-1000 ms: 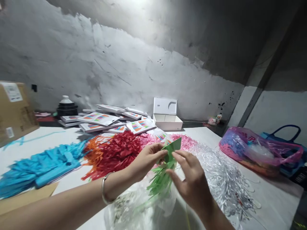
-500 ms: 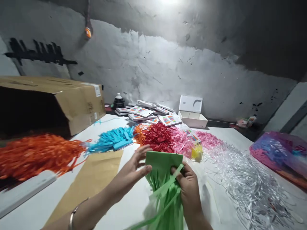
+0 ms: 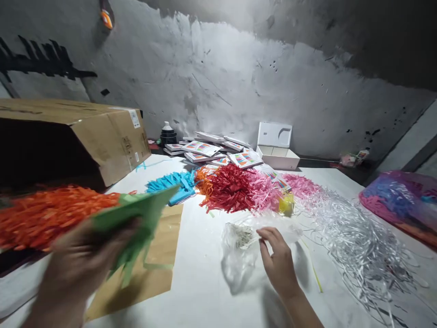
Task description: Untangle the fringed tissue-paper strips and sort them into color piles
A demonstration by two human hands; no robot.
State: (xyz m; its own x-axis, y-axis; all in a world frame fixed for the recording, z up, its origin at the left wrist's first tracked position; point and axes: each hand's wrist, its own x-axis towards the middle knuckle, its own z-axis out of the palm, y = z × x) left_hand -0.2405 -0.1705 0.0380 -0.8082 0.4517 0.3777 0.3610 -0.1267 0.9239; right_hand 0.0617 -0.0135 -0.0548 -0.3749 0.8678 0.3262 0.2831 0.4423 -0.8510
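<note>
On the left, my left hand is closed around a green fringed paper tassel, its flat uncut band up and its strips hanging down; both are blurred by motion. My right hand is at a clear plastic bag in the middle of the white table. Its thumb and forefinger come together in a pinch at the bag's right side, beside whitish thin strands inside. What sits between the fingertips is too small to make out. Under the tassel lies a brown paper sheet.
Orange, blue, red and pink fringe piles cross the table. Silvery strands lie right, near a filled plastic bag. Behind are a carton, flat printed boxes and an open white box.
My left hand has taken the green tassel and carried it left. My right hand has let go of the tassel and is now at the clear bag, which the tassel had hidden.
</note>
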